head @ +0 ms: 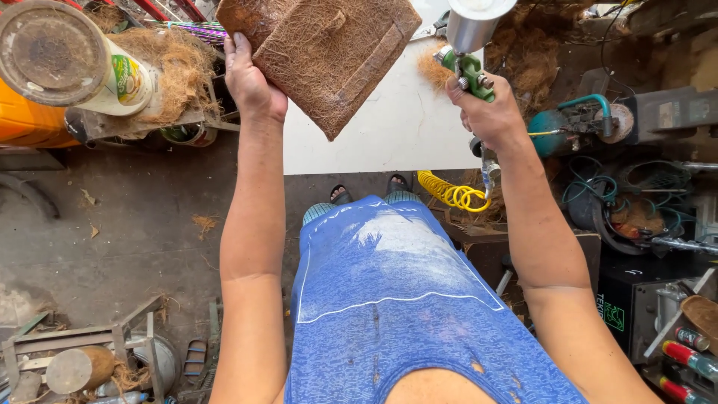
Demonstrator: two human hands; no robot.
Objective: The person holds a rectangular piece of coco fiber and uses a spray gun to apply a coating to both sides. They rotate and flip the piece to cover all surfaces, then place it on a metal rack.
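the left hand point(253, 82) is raised in front of the person, fingers and thumb clamped on the lower left edge of a square brown coir mat point(329, 56), which tilts like a diamond with one corner pointing down over the white tabletop point(389, 127); a raised rectangular frame of the same fibre shows on the mat's face; the right hand point(490, 112) is closed around the green handle of a spray gun point(471, 71), its metal cup point(471, 22) standing upright above the fist, just beside the mat's right edge but apart from it; whether a finger presses the trigger is hard to tell from here; a coiled yellow air hose point(452, 191) hangs below the right wrist; loose coconut fibre point(176, 63) is heaped at the upper left beside a large cylindrical can point(71, 56) seen from its bottom; the person wears a blue shirt point(396, 299), with sandalled feet just visible at the table's near edge; small bottles with red caps point(688, 359) lie on a rack at the lower right.
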